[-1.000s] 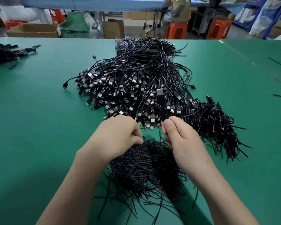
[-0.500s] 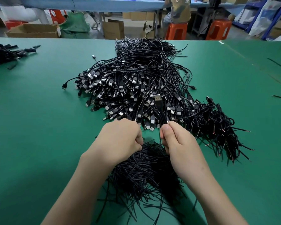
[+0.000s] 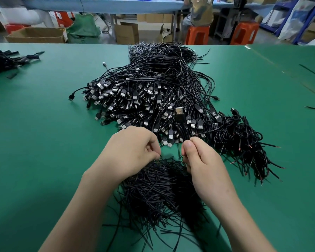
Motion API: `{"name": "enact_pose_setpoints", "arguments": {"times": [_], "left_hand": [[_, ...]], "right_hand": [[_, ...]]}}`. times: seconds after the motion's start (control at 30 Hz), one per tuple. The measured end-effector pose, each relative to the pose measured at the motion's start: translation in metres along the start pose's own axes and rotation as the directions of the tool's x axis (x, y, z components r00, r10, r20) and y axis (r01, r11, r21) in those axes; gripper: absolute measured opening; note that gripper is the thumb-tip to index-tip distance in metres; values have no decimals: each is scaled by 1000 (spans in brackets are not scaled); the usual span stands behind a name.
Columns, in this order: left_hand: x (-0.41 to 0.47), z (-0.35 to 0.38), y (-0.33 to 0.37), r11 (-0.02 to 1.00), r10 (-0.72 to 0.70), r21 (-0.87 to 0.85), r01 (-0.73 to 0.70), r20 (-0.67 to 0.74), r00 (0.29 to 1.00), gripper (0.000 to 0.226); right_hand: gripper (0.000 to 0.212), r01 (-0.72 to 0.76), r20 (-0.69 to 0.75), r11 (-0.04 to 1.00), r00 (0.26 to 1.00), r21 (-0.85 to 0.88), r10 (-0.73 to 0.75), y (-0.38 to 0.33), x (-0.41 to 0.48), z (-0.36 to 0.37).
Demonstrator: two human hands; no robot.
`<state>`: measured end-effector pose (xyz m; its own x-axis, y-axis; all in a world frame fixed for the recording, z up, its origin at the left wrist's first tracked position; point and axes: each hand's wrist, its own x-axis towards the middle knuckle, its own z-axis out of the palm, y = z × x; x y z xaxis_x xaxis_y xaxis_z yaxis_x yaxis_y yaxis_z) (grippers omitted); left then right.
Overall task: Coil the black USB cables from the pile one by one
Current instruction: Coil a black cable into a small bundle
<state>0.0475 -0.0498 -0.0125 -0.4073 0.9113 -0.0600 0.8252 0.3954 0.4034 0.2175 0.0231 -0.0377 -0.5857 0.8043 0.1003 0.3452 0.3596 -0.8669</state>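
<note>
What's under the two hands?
A heap of thin black wires lies on the green table below the left hand and the right hand, which pinches a USB cable. They cover part of the heap, hiding whatever lies there.

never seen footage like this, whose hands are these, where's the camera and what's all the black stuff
No machine here: these are a person's two bare hands, filmed by one camera worn on the head, looking forward and down. On the green table lies a big pile of black USB cables, coiled cables to its right, and a heap of short black wires nearest the person. The right hand pinches one looped cable; the left hand curls its fingers at that heap, what it holds is hidden.
</note>
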Motion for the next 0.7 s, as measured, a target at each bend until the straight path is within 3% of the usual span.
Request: {"name": "enact_pose_setpoints", "arguments": {"times": [0.1,0.23,0.37,0.5,0.7], "left_hand": [[0,-5,-2,993,-29,-114,19,-87,996,19],[1,-7,-1,966,-57,-258,-24,-304,951,15],[-1,-8,1,959,-24,-265,-100,-430,903,16],[-3,-8,5,871,29,-430,-240,-442,897,27],[1,-6,4,741,-15,-619,-261,-403,915,16]], "right_hand": [[36,13,-5,998,1000,62,-13,-1,0,0],[36,53,13,992,998,112,-55,-3,3,2],[33,94,56,979,993,179,-105,-6,8,7],[35,50,133,949,986,312,-96,-11,11,10],[36,-13,212,862,971,507,-110,-16,8,9]]}}
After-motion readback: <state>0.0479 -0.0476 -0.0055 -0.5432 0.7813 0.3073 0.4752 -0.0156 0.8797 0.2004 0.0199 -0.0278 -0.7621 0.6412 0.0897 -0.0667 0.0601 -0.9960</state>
